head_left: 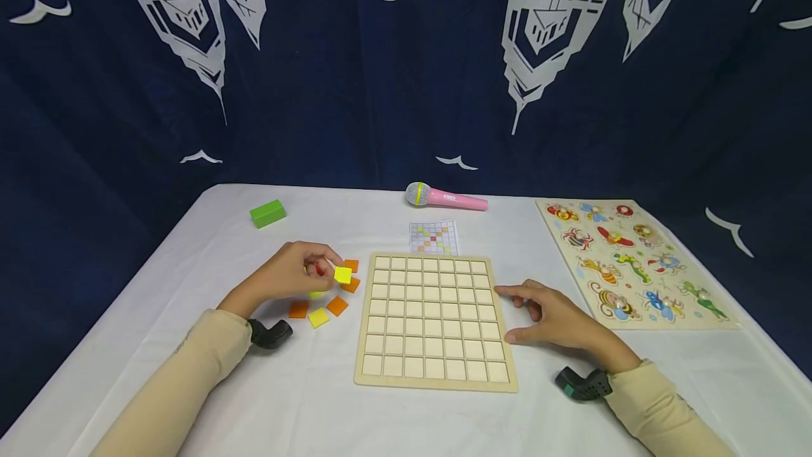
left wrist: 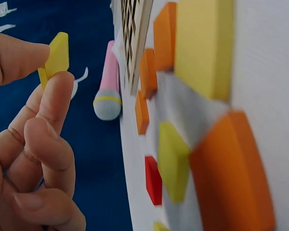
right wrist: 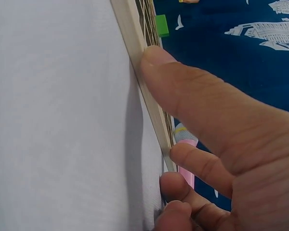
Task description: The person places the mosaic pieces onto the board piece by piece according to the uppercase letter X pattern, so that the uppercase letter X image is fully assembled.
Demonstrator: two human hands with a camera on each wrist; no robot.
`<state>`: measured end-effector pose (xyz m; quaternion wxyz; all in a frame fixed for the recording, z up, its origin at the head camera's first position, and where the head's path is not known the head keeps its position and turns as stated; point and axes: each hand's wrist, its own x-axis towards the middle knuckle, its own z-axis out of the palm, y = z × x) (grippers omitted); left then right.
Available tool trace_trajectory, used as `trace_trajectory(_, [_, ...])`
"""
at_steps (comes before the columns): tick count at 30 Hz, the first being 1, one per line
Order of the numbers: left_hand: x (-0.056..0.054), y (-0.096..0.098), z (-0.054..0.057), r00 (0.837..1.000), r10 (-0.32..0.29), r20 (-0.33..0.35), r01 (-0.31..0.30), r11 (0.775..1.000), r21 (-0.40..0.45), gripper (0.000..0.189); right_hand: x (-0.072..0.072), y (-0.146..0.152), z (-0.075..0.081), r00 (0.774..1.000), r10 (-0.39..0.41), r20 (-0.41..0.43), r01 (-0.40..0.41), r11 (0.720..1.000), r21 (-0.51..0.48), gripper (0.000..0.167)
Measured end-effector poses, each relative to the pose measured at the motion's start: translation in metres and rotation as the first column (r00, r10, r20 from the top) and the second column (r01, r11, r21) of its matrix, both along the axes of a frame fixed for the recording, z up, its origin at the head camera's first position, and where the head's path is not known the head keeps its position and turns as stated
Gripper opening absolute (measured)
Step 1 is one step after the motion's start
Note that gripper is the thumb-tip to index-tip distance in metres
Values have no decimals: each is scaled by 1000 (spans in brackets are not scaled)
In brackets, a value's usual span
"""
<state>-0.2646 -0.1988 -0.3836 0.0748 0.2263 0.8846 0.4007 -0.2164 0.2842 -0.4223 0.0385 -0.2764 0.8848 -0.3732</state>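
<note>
1. The left hand [head_left: 294, 271] pinches a yellow square tile [head_left: 342, 275] between thumb and forefinger, at 10 o'clock from the wooden grid board [head_left: 433, 309].
2. The right hand [head_left: 555, 316], released, touches the board's 3 o'clock edge with thumb and forefinger.
3. Orange tiles [head_left: 337, 306] lie between 9 and 10 o'clock.

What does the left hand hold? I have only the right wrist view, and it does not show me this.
Observer: The left hand pinches a yellow tile with thumb and finger.
Operator: Thank you. Where do the other tiles lie?
Observer: On the table, to the left of the board.
Operator: And which thing lies to the right of the board?
Observer: A picture panel with colourful cartoon insects.
</note>
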Motion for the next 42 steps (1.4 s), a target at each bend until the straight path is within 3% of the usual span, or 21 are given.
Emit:
trace_trajectory(9, [-8,25,5,999,-34,-5,33,998,-50,26,0,1,-1,1000,-1,-15,1,1000,3,75])
trace_trajectory(22, [-16,55,12,997,-33,67,44,985,-167,31,1,2,-1,1000,2,-13,-2,1000,8,74])
trace_trajectory(42, [-27,89,13,988,22,151,22,958,-287,33,0,3,-1,1000,3,-19,-2,1000,9,74])
